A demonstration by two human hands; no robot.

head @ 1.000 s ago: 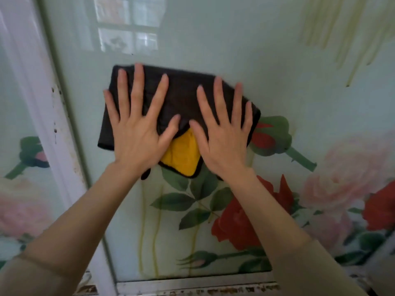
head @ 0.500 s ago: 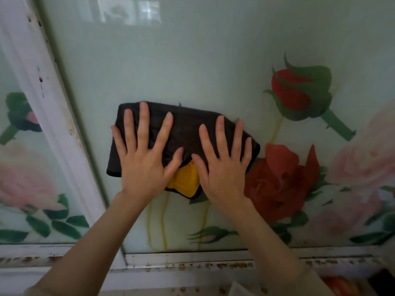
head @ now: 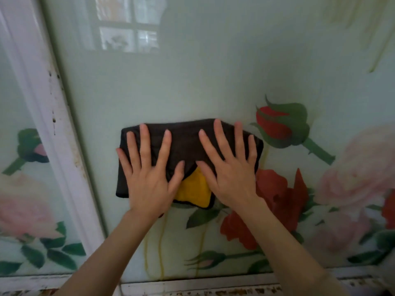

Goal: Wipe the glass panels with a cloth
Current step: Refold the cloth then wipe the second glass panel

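Observation:
A folded cloth point(head: 188, 144), dark on the outside with a yellow underside showing at its lower edge, lies flat against a pale green glass panel point(head: 192, 82) printed with roses. My left hand point(head: 147, 174) presses on the cloth's left half with fingers spread. My right hand point(head: 230, 167) presses on its right half, fingers spread too. Both palms lie flat; neither hand curls around the cloth. The thumbs nearly meet above the yellow patch.
A white, chipped frame post point(head: 53, 133) runs up the left side, with another rose-printed panel point(head: 19, 189) beyond it. A rusty white bottom rail point(head: 203, 285) borders the glass below. A window reflection point(head: 126, 28) shows near the top.
Both hands slid the cloth down the panel and then a little back up and to the right. The view tilted down, then up again.

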